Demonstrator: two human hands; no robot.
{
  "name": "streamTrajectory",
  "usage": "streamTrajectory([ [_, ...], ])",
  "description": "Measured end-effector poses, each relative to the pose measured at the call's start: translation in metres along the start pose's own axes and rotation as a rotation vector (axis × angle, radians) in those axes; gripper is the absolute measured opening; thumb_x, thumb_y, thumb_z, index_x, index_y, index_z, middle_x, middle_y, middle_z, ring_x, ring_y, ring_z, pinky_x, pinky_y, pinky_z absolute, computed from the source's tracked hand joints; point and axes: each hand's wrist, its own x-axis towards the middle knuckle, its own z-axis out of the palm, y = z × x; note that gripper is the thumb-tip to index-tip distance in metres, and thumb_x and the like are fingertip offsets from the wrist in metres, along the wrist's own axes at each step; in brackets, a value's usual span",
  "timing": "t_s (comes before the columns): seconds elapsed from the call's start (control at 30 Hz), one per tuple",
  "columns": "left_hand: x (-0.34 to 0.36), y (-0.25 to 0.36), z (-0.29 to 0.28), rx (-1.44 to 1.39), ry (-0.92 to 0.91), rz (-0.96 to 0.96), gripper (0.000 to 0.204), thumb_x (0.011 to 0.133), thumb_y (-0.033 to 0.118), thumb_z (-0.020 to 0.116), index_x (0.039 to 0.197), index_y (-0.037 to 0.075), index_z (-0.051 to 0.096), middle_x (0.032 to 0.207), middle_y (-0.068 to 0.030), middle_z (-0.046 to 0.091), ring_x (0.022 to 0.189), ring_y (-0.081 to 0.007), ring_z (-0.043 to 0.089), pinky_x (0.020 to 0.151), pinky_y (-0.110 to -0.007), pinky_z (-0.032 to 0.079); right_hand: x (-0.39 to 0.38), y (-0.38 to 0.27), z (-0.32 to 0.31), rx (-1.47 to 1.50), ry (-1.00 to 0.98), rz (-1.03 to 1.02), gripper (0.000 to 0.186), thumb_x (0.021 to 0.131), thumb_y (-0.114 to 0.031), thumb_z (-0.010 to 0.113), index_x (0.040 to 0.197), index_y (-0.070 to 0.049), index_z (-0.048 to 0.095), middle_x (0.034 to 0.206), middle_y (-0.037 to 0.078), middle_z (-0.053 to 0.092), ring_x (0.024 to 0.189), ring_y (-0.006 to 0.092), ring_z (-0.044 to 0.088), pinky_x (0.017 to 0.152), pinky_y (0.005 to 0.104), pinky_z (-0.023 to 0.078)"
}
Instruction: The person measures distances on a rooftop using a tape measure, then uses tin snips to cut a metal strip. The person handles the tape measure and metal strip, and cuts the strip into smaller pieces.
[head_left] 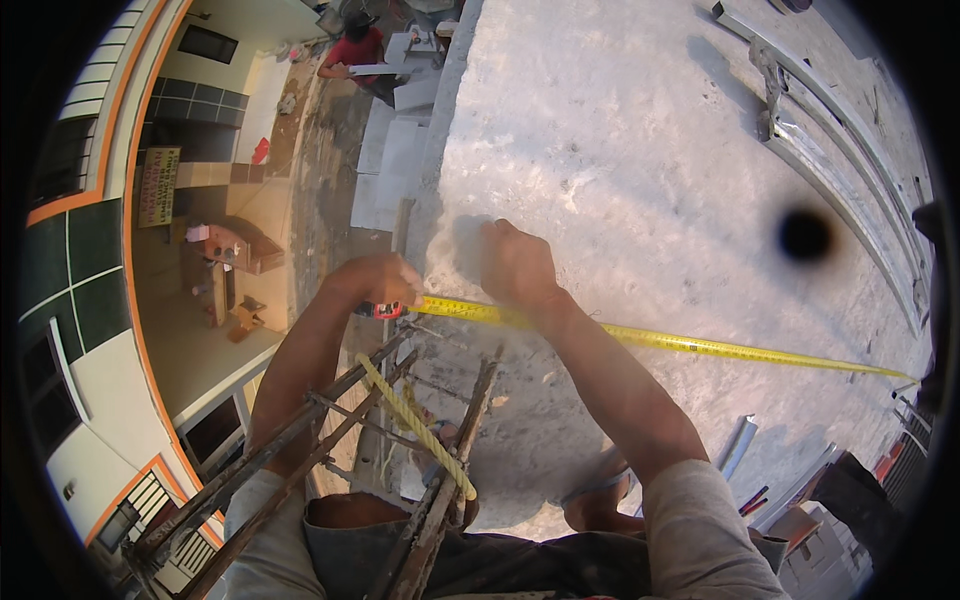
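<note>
My left hand (378, 282) is closed round a red tape measure (386, 311) at the edge of the concrete slab (620, 150). Its yellow blade (700, 345) runs out across the slab, passes beneath my right forearm and reaches the far right side. Beyond the blade, my right hand (516, 264) is closed in a fist low over the concrete. Whatever its fingers hold, if anything, is hidden.
Rusty reinforcing bars (440, 520) with a yellow rope (420, 430) rise close in front of me. Left of the slab is a drop, where a person in red (358, 50) works below. Metal channels (840, 180) lie at the upper right; another metal piece (738, 447) lies nearer.
</note>
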Motion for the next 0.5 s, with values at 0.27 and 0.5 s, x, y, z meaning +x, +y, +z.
streamTrajectory([
  [0.27, 0.004, -0.001, 0.004, -0.038, 0.000, -0.039, 0.033, 0.079, 0.034, 0.071, 0.106, 0.016, 0.074, 0.097, -0.0091, 0.072, 0.088, -0.0236, 0.066, 0.078, -0.036, 0.049, 0.015, 0.003, 0.003, 0.024, 0.198, 0.005, 0.011, 0.082, -0.012, 0.059, 0.087, -0.003, 0.061, 0.075, 0.014, 0.063, 0.067, 0.0317, 0.067, 0.061, 0.0400, 0.055],
  [0.5, 0.002, 0.003, 0.004, 0.022, 0.027, 0.042, 0.032, 0.081, 0.032, 0.072, 0.104, 0.011, 0.074, 0.092, -0.0105, 0.073, 0.080, -0.0206, 0.064, 0.075, -0.033, 0.049, -0.001, -0.006, -0.007, -0.001, -0.059, -0.003, 0.020, 0.075, -0.004, 0.061, 0.094, -0.001, 0.061, 0.091, 0.016, 0.065, 0.077, 0.0324, 0.068, 0.065, 0.0398, 0.056],
])
